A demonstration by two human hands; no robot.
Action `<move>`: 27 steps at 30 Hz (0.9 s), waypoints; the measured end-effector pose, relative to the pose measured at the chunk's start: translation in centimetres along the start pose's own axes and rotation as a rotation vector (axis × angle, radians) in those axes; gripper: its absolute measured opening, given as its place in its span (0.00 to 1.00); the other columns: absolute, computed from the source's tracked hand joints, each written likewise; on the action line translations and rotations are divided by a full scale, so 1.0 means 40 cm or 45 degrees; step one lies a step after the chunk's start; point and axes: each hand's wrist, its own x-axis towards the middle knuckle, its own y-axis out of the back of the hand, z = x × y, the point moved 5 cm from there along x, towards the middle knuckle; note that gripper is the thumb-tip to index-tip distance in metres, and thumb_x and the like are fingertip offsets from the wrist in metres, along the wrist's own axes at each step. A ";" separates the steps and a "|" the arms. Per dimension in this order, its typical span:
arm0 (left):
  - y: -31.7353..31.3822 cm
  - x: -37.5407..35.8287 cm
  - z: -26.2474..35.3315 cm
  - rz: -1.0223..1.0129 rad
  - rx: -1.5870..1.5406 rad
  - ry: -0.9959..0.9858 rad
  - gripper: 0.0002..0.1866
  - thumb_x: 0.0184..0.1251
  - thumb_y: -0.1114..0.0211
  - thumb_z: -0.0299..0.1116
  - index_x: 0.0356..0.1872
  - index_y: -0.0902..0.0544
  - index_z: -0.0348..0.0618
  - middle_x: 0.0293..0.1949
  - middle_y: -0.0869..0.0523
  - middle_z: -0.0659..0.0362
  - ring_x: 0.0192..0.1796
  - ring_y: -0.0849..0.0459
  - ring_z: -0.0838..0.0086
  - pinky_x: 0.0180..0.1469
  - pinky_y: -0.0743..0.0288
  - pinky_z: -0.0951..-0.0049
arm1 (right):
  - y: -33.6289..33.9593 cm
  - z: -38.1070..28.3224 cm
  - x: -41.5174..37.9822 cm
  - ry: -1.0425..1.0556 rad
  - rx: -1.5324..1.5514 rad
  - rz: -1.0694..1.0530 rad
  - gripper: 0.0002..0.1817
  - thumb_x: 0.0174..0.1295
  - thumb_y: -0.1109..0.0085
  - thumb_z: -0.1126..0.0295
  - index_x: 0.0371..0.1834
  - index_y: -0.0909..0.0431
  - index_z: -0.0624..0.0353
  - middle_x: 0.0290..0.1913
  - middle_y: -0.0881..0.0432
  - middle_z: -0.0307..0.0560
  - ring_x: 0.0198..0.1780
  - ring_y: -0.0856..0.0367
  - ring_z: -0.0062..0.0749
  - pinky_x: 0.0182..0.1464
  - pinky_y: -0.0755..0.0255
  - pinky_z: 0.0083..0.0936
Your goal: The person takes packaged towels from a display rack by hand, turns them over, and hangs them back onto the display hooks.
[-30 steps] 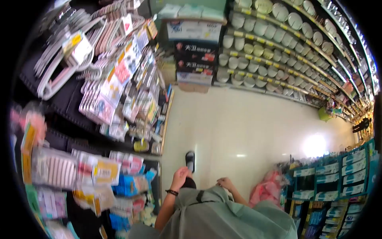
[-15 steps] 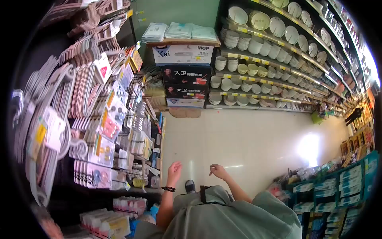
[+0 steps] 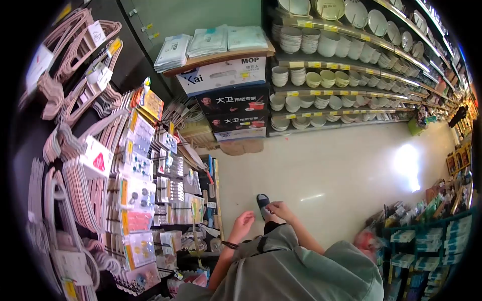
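My left hand (image 3: 243,224), with a dark bracelet at its wrist, hangs over the floor at lower centre, its fingers loosely curled. To its right, my right hand (image 3: 281,210) is in front of my body with the fingers bent; whether anything small is between them cannot be made out. The two hands are apart. Below them is my grey-green clothing (image 3: 301,261). A foot in a dark slipper (image 3: 262,201) shows just beyond my right hand.
Racks of hangers (image 3: 80,195) and hanging packets (image 3: 138,193) stand left. Ahead are stacked mop boxes (image 3: 233,100) with packets (image 3: 208,41) on top. Shelves of bowls (image 3: 328,79) run right. A teal rack (image 3: 422,246) holds packages at lower right. Pale floor (image 3: 301,165) lies between.
The view has shifted and tilted, showing more of the left rack. Both hands appear slightly farther right, closer together. The slippered foot has moved forward and right.
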 end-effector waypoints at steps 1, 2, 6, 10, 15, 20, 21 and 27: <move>0.007 0.034 0.016 -0.013 0.048 0.004 0.14 0.71 0.39 0.27 0.55 0.22 0.35 0.45 0.13 0.57 0.47 0.15 0.76 0.50 0.22 0.75 | 0.019 -0.037 0.036 -0.048 0.117 0.003 0.17 0.71 0.47 0.64 0.50 0.21 0.70 0.38 0.12 0.51 0.41 0.15 0.28 0.43 0.23 0.26; 0.018 0.068 0.036 -0.004 0.082 0.003 0.14 0.71 0.39 0.28 0.55 0.22 0.35 0.45 0.13 0.57 0.47 0.15 0.76 0.50 0.22 0.75 | 0.035 -0.076 0.071 -0.096 0.235 0.008 0.18 0.71 0.47 0.64 0.51 0.21 0.70 0.38 0.12 0.52 0.41 0.15 0.28 0.44 0.23 0.25; 0.048 0.226 0.123 0.004 0.107 -0.048 0.14 0.72 0.40 0.28 0.56 0.22 0.35 0.45 0.13 0.56 0.47 0.15 0.75 0.51 0.22 0.75 | 0.092 -0.176 0.227 -0.077 0.404 -0.008 0.19 0.71 0.48 0.65 0.56 0.25 0.69 0.42 0.13 0.52 0.43 0.15 0.31 0.45 0.23 0.26; 0.057 0.374 0.225 0.060 0.107 -0.058 0.14 0.73 0.40 0.28 0.56 0.22 0.35 0.45 0.14 0.56 0.49 0.15 0.75 0.52 0.22 0.75 | 0.135 -0.294 0.351 0.006 0.318 -0.179 0.19 0.75 0.52 0.65 0.59 0.25 0.69 0.45 0.15 0.50 0.47 0.16 0.31 0.51 0.22 0.27; 0.049 0.508 0.367 0.021 -0.096 -0.058 0.15 0.73 0.42 0.25 0.58 0.24 0.36 0.48 0.15 0.57 0.51 0.16 0.75 0.53 0.23 0.75 | 0.140 -0.456 0.460 0.050 0.431 -0.375 0.18 0.76 0.55 0.66 0.57 0.23 0.68 0.47 0.16 0.50 0.50 0.18 0.32 0.55 0.24 0.29; 0.113 0.611 0.486 0.125 0.032 -0.100 0.15 0.73 0.44 0.22 0.58 0.24 0.35 0.48 0.15 0.58 0.51 0.17 0.76 0.55 0.25 0.76 | 0.133 -0.578 0.573 0.130 0.456 -0.395 0.19 0.77 0.54 0.66 0.63 0.28 0.65 0.51 0.17 0.52 0.54 0.19 0.33 0.58 0.25 0.31; 0.130 0.629 0.518 0.182 0.062 -0.107 0.15 0.73 0.44 0.22 0.58 0.24 0.35 0.48 0.15 0.58 0.51 0.17 0.77 0.55 0.25 0.76 | 0.135 -0.599 0.594 0.110 0.549 -0.436 0.19 0.77 0.52 0.66 0.65 0.30 0.64 0.53 0.17 0.50 0.55 0.20 0.33 0.58 0.26 0.30; 0.309 0.790 0.564 0.497 0.224 -0.265 0.12 0.75 0.44 0.24 0.56 0.23 0.36 0.46 0.15 0.59 0.46 0.17 0.79 0.49 0.25 0.79 | 0.127 -0.726 0.769 0.206 0.499 -0.489 0.20 0.77 0.53 0.66 0.66 0.32 0.64 0.52 0.18 0.49 0.56 0.21 0.31 0.58 0.27 0.29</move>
